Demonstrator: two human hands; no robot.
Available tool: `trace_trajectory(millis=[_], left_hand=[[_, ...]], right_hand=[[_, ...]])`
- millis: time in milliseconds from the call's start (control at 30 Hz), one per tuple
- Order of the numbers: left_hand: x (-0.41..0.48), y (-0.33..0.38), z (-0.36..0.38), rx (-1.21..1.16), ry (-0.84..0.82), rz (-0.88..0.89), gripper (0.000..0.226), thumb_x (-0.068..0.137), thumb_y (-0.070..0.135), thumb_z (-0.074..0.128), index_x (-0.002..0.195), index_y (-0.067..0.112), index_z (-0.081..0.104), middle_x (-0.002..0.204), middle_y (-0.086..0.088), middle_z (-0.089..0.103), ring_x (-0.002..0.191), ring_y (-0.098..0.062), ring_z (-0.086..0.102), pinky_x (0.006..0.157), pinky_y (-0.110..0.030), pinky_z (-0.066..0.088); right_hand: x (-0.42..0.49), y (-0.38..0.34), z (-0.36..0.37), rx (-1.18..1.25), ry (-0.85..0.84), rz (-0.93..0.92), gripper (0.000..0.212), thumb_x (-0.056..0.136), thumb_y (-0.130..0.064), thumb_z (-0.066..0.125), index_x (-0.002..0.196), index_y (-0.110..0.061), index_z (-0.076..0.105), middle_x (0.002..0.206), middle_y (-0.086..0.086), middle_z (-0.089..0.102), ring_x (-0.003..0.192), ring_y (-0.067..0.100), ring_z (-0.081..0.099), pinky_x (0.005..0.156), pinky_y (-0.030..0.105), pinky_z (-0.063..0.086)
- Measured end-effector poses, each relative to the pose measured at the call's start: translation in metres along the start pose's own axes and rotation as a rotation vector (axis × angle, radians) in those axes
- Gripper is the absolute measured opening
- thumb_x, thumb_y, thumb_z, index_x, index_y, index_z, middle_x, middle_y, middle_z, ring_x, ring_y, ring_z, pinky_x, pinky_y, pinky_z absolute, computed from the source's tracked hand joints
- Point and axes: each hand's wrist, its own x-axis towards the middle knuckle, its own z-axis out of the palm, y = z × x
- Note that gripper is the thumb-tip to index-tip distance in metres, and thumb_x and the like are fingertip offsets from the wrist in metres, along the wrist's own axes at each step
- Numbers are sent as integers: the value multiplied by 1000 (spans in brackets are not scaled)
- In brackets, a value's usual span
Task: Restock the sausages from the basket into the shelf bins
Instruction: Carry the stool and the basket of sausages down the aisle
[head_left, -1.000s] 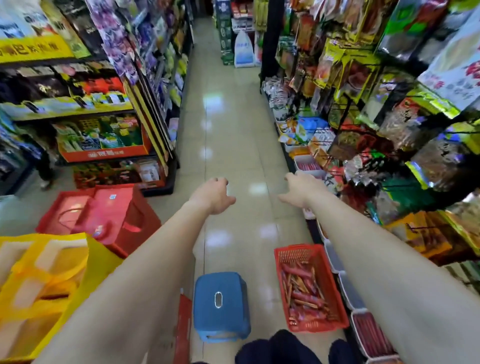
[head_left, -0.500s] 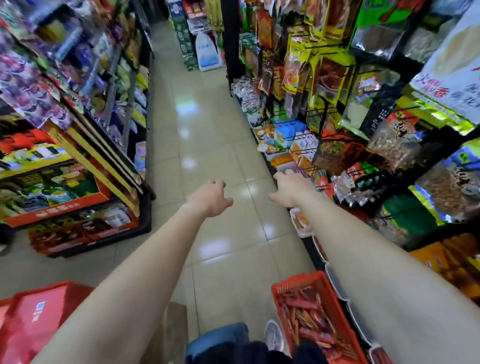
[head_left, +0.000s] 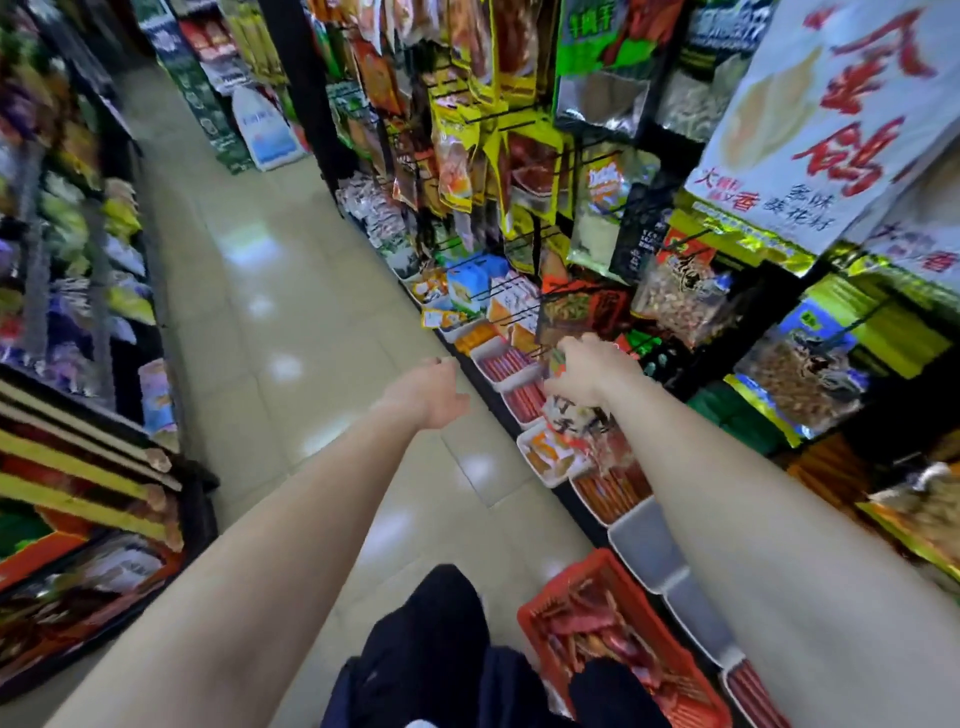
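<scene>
Two hands are reaching forward, and neither is visibly carrying a sausage. Risk: the right hand (head_left: 587, 376) is working just beneath the hanging packets (head_left: 576, 312), so a hasty pull could be knocking one off its hook into the shelf bins (head_left: 511, 366). The basket (head_left: 566, 577) is sitting by the knees and could be getting kicked. The right hand's fingers are curling down over the bin row — I cannot tell whether they are gripping anything. The left hand (head_left: 431, 392) is hanging relaxed over the floor (head_left: 311, 312), holding nothing. The sausages (head_left: 597, 639) are lying in the basket, beside the empty bins (head_left: 644, 545).
</scene>
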Motion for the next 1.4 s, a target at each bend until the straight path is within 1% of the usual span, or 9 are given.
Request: trace_trajectory(millis=[233, 400, 667, 800, 867, 1033, 1133, 1267, 1400], left_hand=[[103, 36, -15, 81, -56, 279, 67, 84, 55, 48, 134, 10, 49, 134, -14, 55, 120, -34, 53, 93, -45, 49], [132, 65, -5, 133, -145, 482, 64, 91, 47, 54, 145, 14, 40, 143, -9, 47, 128, -34, 50, 100, -45, 44], [95, 121, 40, 224, -294, 757, 66, 92, 43, 55, 150, 20, 34, 151, -16, 43, 125, -34, 55, 95, -43, 49], [55, 155, 70, 302, -326, 866, 59, 93, 39, 56, 143, 11, 43, 141, -16, 53, 126, -33, 54, 97, -38, 46], [34, 177, 91, 336, -331, 907, 57, 93, 39, 57, 141, 11, 45, 139, -16, 54, 124, -33, 55, 94, -38, 47], [-21, 232, 152, 358, -373, 956, 62, 94, 41, 56, 147, 14, 39, 147, -15, 46, 123, -33, 56, 92, -42, 50], [-49, 254, 199, 356, -401, 926, 57, 95, 41, 55, 144, 15, 40, 133, -13, 52, 108, -30, 60, 82, -41, 51], [-68, 261, 273, 372, -444, 852, 63, 96, 45, 53, 149, 16, 37, 150, -11, 43, 131, -31, 50, 100, -40, 45], [-52, 257, 364, 376, -462, 799, 61, 94, 45, 56, 145, 15, 41, 146, -9, 46, 127, -30, 52, 100, -42, 46]], right_hand=[[21, 37, 6, 81, -15, 244, 66, 84, -63, 52, 132, -18, 49, 129, 10, 52, 111, 36, 56, 86, 47, 52], [7, 46, 18, 136, -16, 464, 68, 88, -60, 55, 140, -18, 44, 138, 13, 46, 120, 37, 52, 89, 46, 50], [-84, 69, 56, 254, -2, 734, 80, 78, -68, 52, 143, -22, 43, 137, 11, 53, 121, 36, 54, 91, 46, 52], [-147, 97, 85, 308, 2, 837, 53, 75, -67, 54, 114, -31, 56, 120, 3, 61, 102, 33, 60, 83, 43, 53], [-183, 109, 100, 336, 28, 880, 59, 69, -70, 49, 116, -35, 54, 120, 5, 62, 102, 34, 61, 84, 46, 54], [-258, 154, 162, 320, 67, 944, 88, 59, -76, 36, 130, -26, 53, 131, 9, 56, 118, 36, 57, 92, 45, 51], [-292, 175, 203, 389, 10, 939, 67, 76, -61, 46, 131, -23, 52, 131, 10, 57, 118, 36, 57, 94, 44, 50], [-319, 188, 256, 439, -77, 865, 57, 81, -53, 61, 127, -20, 53, 129, 9, 56, 118, 34, 56, 91, 42, 50], [-305, 218, 346, 483, -101, 888, 55, 83, -51, 59, 128, -21, 52, 132, 8, 55, 118, 33, 56, 85, 40, 47]])
